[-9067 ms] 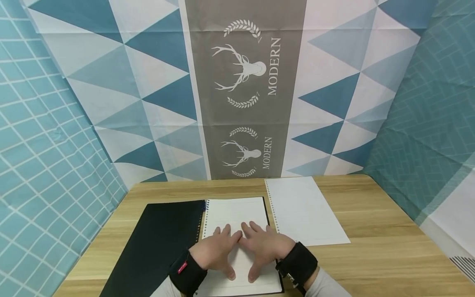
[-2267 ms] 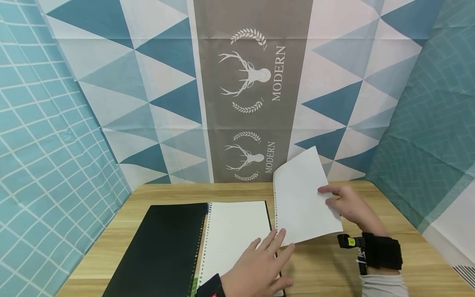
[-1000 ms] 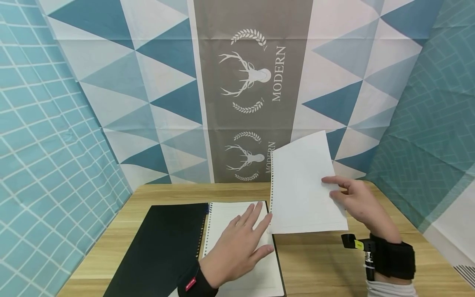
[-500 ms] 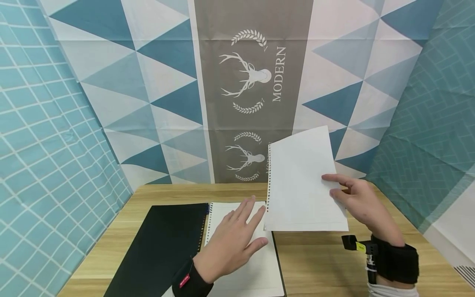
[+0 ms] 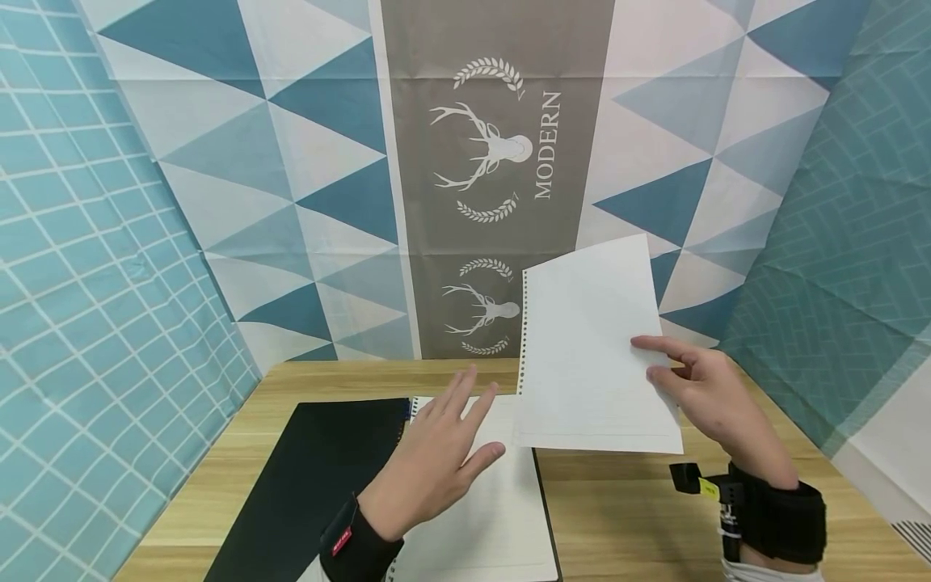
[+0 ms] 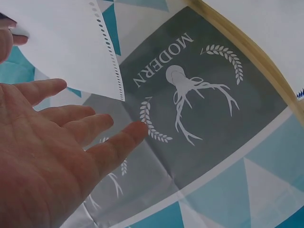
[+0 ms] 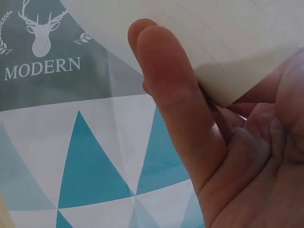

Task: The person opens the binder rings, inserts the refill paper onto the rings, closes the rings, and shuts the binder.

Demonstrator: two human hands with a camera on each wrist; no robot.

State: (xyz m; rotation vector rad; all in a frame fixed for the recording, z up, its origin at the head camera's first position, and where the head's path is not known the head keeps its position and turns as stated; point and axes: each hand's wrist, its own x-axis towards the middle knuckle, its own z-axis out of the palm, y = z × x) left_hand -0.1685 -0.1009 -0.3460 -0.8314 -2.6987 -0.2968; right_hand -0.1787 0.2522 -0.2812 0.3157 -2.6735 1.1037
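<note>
Punched sheet (image 5: 589,356) pinched by right grip (image 5: 705,392); left grip (image 5: 429,453) spread; backdrop (image 5: 465,178) reads "MODERN".

The head view cuts off the near edge of the table (image 5: 618,517) and the near end of the cover (image 5: 313,477). The left hand (image 5: 432,461) hides most of the rings (image 5: 414,407) and part of the page (image 5: 494,517); the sheet (image 5: 589,356) hides some of its right side, towards the table's far edge. Some fingers of the right hand (image 5: 701,388) are hidden there. The red tag (image 5: 342,541) is too small to read.
</note>
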